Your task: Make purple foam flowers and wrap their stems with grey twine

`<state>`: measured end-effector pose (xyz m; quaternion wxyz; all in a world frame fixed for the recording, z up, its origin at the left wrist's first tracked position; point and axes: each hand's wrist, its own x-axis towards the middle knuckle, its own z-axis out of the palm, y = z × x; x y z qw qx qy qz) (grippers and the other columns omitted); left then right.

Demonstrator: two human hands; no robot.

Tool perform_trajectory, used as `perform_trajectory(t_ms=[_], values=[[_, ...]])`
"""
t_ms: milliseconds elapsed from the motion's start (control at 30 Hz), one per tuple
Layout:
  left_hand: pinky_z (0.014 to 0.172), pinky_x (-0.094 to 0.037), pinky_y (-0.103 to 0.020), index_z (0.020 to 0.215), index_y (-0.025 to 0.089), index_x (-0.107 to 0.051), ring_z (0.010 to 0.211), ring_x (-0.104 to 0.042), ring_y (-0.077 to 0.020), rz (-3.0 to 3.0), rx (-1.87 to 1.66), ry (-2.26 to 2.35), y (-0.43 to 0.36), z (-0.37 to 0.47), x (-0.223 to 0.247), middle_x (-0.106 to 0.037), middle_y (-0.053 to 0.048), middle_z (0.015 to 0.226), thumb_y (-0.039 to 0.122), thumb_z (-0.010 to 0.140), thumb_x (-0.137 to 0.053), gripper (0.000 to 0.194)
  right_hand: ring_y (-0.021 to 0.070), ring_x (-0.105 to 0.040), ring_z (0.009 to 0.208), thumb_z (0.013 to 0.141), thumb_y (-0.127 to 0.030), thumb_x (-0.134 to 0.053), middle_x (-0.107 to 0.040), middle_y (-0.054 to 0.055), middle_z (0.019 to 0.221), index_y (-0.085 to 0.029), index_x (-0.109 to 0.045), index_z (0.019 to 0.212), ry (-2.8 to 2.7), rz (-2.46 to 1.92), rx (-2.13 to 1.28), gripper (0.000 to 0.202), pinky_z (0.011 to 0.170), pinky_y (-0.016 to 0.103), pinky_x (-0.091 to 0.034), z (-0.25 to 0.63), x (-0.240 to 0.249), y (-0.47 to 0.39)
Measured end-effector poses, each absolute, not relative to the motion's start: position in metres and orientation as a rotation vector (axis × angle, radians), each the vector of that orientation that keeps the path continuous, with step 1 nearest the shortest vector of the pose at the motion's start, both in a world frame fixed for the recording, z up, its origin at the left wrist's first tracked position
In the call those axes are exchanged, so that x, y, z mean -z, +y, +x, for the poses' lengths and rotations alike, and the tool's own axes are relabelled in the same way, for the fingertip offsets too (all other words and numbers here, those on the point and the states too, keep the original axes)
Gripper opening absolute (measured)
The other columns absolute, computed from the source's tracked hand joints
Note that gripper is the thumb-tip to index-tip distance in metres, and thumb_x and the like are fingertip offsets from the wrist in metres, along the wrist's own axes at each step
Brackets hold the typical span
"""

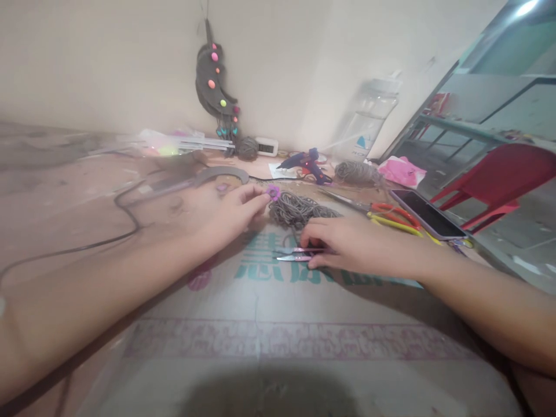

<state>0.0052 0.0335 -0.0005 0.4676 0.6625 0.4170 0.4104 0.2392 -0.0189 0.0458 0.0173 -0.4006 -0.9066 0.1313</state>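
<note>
My left hand (243,202) reaches forward with thumb and fingers pinched at the edge of a small purple flower-shaped piece (273,193). Right beside that piece lies a loose bundle of grey-brown cord (299,209). My right hand (330,243) is closed around a small pair of thread snips (292,258), whose blades point left over the printed cardboard (243,301). The fingers partly hide the handles of the snips. Part of the bundle is behind my right hand.
Behind stand a dark glue gun (304,162), a cord ball (356,172) and a clear bottle (371,121). Orange-handled scissors (391,213), yellow-handled pliers (393,224) and a phone (428,214) lie right. A decorated crescent (211,81) hangs on the wall; a black cable (125,208) runs left.
</note>
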Motion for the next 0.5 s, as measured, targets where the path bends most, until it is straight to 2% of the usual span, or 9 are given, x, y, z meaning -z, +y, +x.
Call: perform_trajectory(t_ms=[100,200,333,500], values=[[0.056,-0.04,-0.024,0.08,0.018,-0.057,0.059,-0.051,-0.0113,1.641,-0.98,1.035,0.033,0.006,0.0,-0.058,0.002,0.068,0.037,0.087,-0.061,0.02,0.0173,-0.06,0.074,0.089,-0.029,-0.064,-0.069,0.002,0.085,-0.023,-0.069,0.09,-2.829,-1.166,-0.337,0.007,0.066,0.03,-0.04,0.234,-0.04,-0.025],[0.06,-0.043,-0.025,0.085,0.018,-0.06,0.064,-0.055,-0.0122,1.671,-0.99,1.082,0.034,0.006,0.0,-0.062,0.0,0.075,0.038,0.087,-0.061,0.02,0.0148,-0.058,0.064,0.09,-0.022,-0.059,-0.068,0.001,0.076,-0.023,-0.069,0.082,-2.824,-1.168,-0.27,0.013,0.06,0.029,-0.037,0.231,-0.042,-0.03],[0.06,-0.042,-0.024,0.083,0.018,-0.058,0.065,-0.055,-0.0121,1.683,-1.006,1.092,0.035,0.005,0.002,-0.062,0.0,0.076,0.039,0.089,-0.059,0.021,0.0131,-0.055,0.058,0.092,-0.028,-0.057,-0.068,-0.001,0.072,-0.024,-0.069,0.089,-2.6,-1.235,-0.288,0.013,0.055,0.028,-0.036,0.237,-0.061,-0.027],[0.057,-0.039,-0.024,0.084,0.019,-0.058,0.065,-0.053,-0.0127,1.691,-0.982,1.115,0.034,0.003,0.002,-0.06,0.0,0.076,0.043,0.09,-0.057,0.024,0.0173,-0.058,0.07,0.098,-0.031,-0.047,-0.068,0.005,0.08,-0.02,-0.067,0.089,-2.252,-1.412,-0.029,0.025,0.065,0.031,-0.04,0.263,-0.077,0.002]])
